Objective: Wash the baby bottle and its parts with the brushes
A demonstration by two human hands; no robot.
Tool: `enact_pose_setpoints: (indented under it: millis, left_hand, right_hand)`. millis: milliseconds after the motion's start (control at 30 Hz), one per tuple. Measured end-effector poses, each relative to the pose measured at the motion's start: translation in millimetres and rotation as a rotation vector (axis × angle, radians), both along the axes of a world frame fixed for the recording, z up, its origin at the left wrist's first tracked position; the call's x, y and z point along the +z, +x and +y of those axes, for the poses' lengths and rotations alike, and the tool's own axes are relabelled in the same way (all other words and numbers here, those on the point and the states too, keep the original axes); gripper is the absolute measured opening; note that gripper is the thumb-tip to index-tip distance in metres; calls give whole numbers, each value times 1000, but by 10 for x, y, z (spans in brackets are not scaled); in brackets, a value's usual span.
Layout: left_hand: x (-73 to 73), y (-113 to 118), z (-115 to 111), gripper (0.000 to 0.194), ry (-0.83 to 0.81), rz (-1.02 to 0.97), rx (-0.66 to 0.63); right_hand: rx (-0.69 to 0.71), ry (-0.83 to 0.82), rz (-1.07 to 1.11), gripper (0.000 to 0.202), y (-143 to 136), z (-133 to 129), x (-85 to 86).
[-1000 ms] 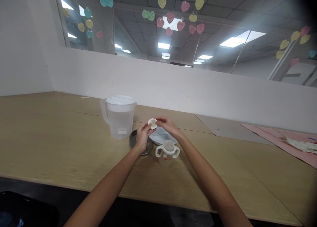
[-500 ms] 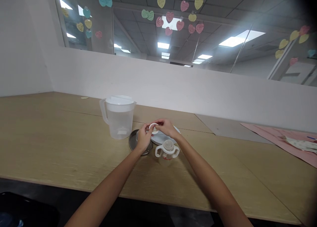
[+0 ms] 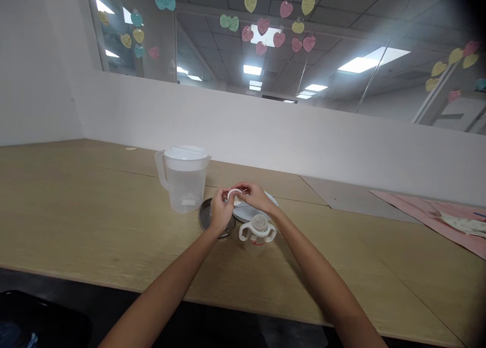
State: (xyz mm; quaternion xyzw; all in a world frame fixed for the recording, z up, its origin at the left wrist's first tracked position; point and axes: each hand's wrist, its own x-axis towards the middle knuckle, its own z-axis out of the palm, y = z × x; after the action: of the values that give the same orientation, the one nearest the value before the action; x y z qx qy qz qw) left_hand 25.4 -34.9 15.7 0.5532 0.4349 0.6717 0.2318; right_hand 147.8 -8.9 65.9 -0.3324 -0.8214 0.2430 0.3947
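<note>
My left hand point(image 3: 221, 209) and my right hand point(image 3: 255, 196) are closed on opposite sides of a small white ring-shaped piece point(image 3: 237, 198), held up between them. Under and beside my left hand lies a dark round metal tray point(image 3: 205, 217). A white plate point(image 3: 246, 214) is beneath my right hand, partly hidden by it. Just nearer to me stands a clear cup with two white handles point(image 3: 260, 229) and a translucent top, upright on the table and touched by neither hand.
A translucent lidded pitcher point(image 3: 185, 181) with liquid stands left of my hands. A pink cloth point(image 3: 429, 211) with a patterned item point(image 3: 459, 222) lies at the right. The table's front edge point(image 3: 114, 286) runs below my forearms; a white wall rises behind.
The whole view has shifted slightly. Both hands still hold the white piece, which appears tilted a little differently between the fingers.
</note>
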Motion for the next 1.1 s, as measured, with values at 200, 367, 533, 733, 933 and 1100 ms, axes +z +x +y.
enact_pose_setpoints:
  millis: [200, 367, 533, 733, 933, 1100]
  left_hand:
    - [20, 28, -25, 22, 30, -154, -102]
    - [27, 37, -27, 15, 22, -9, 10]
    - [16, 47, -17, 11, 21, 101, 86]
    - [5, 60, -30, 9, 33, 161, 88]
    - [-7, 28, -17, 14, 26, 55, 48]
    - [-28, -14, 30, 21, 29, -12, 6]
  right_hand:
    - [-87, -81, 43, 26, -3, 32, -12]
    - [-134, -65, 38, 20, -14, 74, -55]
    - [-167, 11, 6, 18, -33, 27, -37]
    - [-176, 99, -50, 12, -45, -61, 10]
    - [-164, 74, -52, 15, -49, -65, 30]
    - [-90, 20, -5, 22, -33, -15, -2]
